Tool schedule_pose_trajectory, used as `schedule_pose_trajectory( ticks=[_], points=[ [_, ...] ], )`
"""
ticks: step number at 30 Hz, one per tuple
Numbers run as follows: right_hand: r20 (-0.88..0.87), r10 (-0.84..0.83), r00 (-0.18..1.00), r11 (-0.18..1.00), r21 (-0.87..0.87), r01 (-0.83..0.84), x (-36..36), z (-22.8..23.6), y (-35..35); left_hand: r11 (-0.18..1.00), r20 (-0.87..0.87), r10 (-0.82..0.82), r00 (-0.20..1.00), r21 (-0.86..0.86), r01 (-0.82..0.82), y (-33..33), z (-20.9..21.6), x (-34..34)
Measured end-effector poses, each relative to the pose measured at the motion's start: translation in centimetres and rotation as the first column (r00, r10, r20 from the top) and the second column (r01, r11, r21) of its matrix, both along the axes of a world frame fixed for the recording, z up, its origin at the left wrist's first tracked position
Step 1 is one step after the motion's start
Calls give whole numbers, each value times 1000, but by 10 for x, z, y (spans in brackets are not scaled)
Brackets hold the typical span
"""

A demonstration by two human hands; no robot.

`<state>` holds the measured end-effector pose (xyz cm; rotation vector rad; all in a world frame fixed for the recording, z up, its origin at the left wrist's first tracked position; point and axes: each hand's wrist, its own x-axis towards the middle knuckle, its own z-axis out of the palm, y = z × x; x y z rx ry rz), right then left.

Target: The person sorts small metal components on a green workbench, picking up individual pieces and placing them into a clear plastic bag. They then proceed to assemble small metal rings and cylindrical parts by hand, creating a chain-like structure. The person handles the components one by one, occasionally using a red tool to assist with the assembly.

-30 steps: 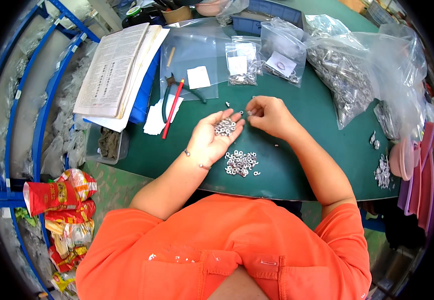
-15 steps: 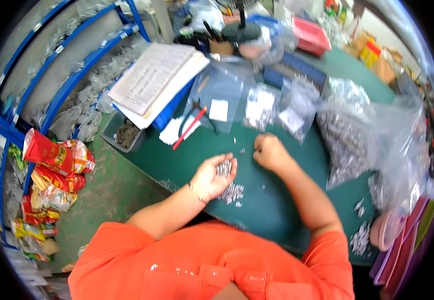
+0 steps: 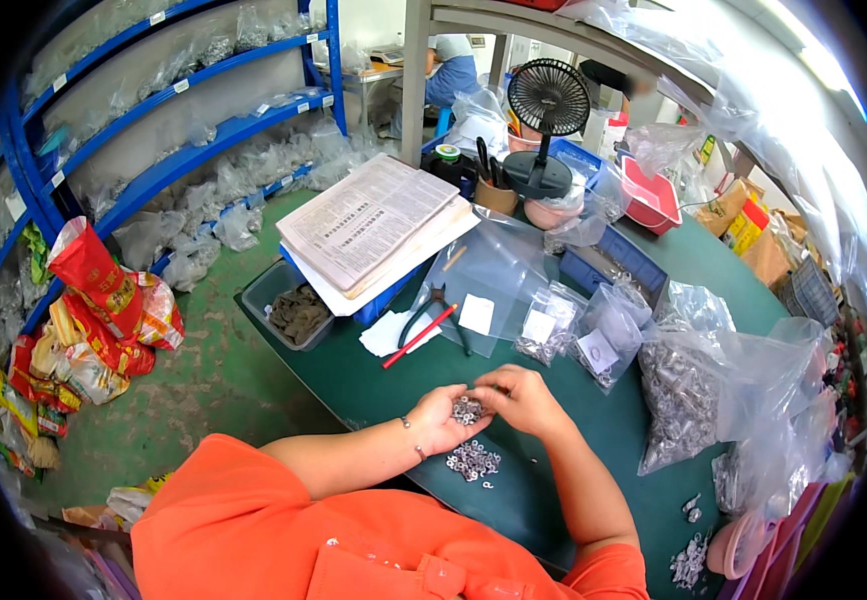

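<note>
My left hand (image 3: 440,422) is palm up and cupped, holding a heap of small metal rings (image 3: 468,409). Over its fingertips reaches my right hand (image 3: 522,398), whose fingers are pinched together beside the heap; anything between them is hidden. Just below the hands, a pile of similar small rings (image 3: 474,460) lies on the green table (image 3: 564,500). Beyond my left hand are a red pencil-like stick (image 3: 420,337) and dark-handled pliers (image 3: 438,298) on a piece of white paper (image 3: 386,334).
Printed sheets (image 3: 369,220) and a grey tub (image 3: 289,310) stand at the left edge. Small filled bags (image 3: 551,325), a blue tray (image 3: 616,262) and a black fan (image 3: 549,100) stand farther back. A large clear bag of parts (image 3: 679,395) and a pink cup (image 3: 739,545) are at right.
My right hand has moved from the table to my left hand, and its fingers now meet the cupped palm. The view has tilted up, showing more of the room behind.
</note>
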<state>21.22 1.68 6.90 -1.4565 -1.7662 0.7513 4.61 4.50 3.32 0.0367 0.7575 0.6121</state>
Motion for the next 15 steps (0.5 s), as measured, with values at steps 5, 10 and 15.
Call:
schedule_pose_trajectory(
  ticks=[5, 10, 15],
  points=[
    [326, -275, 905, 961, 128, 246, 12, -48, 16, 986, 39, -165, 986, -15, 165, 12, -2, -13],
    [180, -278, 943, 951, -87, 297, 7, -37, 10, 985, 66, -171, 983, 10, 170, 18, -13, -25],
    [-309, -318, 896, 946, -160, 281, -17, -38, -21, 899, 35, -398, 917, 212, 383, 16, -18, -26]
  ],
)
